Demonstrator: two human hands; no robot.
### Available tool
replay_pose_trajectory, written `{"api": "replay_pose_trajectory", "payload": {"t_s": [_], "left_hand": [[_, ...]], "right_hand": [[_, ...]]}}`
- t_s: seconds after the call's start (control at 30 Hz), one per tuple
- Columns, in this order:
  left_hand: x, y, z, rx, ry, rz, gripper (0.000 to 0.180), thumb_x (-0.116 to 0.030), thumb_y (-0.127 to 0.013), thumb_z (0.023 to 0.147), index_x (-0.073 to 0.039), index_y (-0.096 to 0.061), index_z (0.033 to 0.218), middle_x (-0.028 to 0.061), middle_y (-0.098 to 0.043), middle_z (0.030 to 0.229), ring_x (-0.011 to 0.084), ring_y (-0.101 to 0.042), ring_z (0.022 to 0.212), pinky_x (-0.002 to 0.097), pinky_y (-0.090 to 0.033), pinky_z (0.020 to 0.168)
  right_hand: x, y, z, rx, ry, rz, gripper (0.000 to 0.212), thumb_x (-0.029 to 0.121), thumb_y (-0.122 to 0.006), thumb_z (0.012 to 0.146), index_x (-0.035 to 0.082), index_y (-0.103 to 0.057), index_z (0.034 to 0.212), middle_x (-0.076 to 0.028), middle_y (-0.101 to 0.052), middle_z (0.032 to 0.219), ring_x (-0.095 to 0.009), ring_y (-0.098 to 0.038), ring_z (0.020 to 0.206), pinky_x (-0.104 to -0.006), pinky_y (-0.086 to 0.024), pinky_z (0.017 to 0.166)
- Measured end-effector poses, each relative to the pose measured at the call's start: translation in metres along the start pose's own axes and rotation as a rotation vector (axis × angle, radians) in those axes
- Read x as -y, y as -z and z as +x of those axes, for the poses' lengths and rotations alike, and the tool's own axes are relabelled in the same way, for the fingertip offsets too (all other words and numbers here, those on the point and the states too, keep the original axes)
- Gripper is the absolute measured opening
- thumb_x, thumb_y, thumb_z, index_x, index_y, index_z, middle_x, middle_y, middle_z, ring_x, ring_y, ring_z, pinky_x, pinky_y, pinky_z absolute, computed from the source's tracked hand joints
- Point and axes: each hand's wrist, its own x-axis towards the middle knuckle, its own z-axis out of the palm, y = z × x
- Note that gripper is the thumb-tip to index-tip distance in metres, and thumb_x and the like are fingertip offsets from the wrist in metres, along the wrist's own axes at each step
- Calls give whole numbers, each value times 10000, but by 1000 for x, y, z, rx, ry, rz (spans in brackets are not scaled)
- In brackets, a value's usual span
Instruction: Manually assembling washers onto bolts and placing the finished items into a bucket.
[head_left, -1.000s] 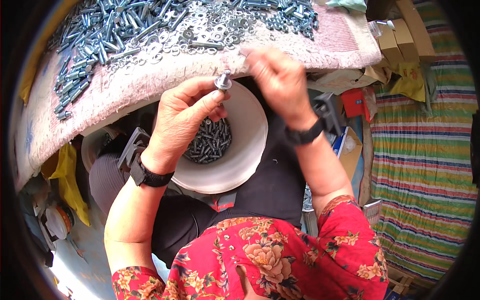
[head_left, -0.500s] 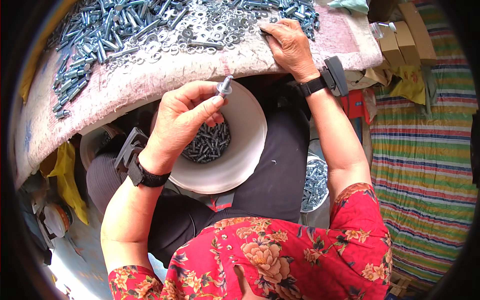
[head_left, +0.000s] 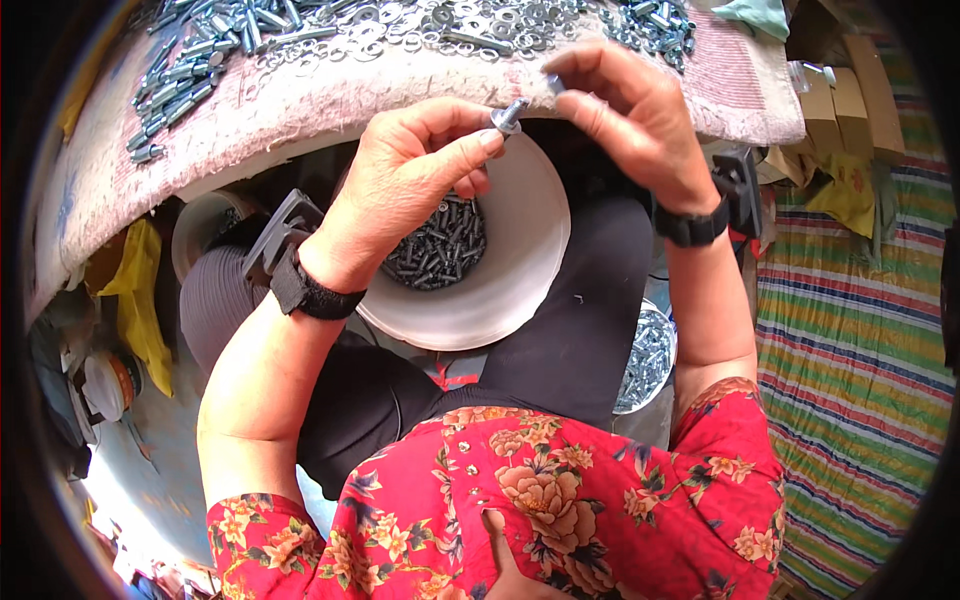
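My left hand (head_left: 415,165) is closed, pinching a short metal bolt (head_left: 516,110) between thumb and forefinger. A flat washer (head_left: 504,122) sits around the bolt, and its threaded end points up and right. Just right of it, my right hand (head_left: 635,115) is raised with thumb and fingers closed on a small bluish metal piece (head_left: 554,84); its exact kind is too small to make out. Below both hands stands a white bucket (head_left: 525,255) with many dark bolts (head_left: 440,245) at its bottom.
A cloth-covered table (head_left: 290,120) curves across the far side, bearing loose washers (head_left: 440,22), bluish metal sleeves (head_left: 185,85) and a pile of small metal parts (head_left: 655,25). Right of my leg stands a smaller bucket of bolts (head_left: 645,360). Cardboard boxes (head_left: 850,110) stand at far right.
My right hand has left the small parts on the table and come toward the bolt, now carrying a small metal piece. The left hand has shifted up and right with the bolt and washer.
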Motion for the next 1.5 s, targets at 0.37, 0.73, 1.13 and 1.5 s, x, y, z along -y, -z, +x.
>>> {"api": "replay_pose_trajectory", "payload": {"t_s": [0.37,0.73,1.13,1.5], "left_hand": [[0,2,-9,-61,-178,194,138,-109,-637,839,-14,-649,939,-21,-614,742,32,-533,647,187,-448,583],[-1,4,-15,-83,-194,232,152,-142,-660,821,-18,-658,909,-13,-622,709,45,-558,642,200,-451,576],[-24,9,-30,128,-29,105,141,-117,-638,849,-23,-635,955,-18,-628,788,23,-551,657,165,-447,588],[-14,22,-14,8,-157,-87,136,-113,-610,862,-22,-641,958,51,-642,860,89,-582,688,219,-454,612]], "right_hand": [[25,-20,-1,89,186,-243,189,34,-638,759,26,-592,942,-107,-584,796,-226,-606,725,-310,-481,652],[44,-25,-3,145,247,-500,186,47,-623,762,32,-529,921,-140,-566,805,-333,-575,750,-373,-454,639],[50,-32,-9,97,138,-464,165,171,-650,814,32,-576,765,-91,-567,641,-227,-543,522,-324,-411,479],[98,-120,-43,-249,278,129,329,280,-482,892,-19,-534,1018,-174,-572,1072,-277,-544,1049,-393,-429,923]]}}
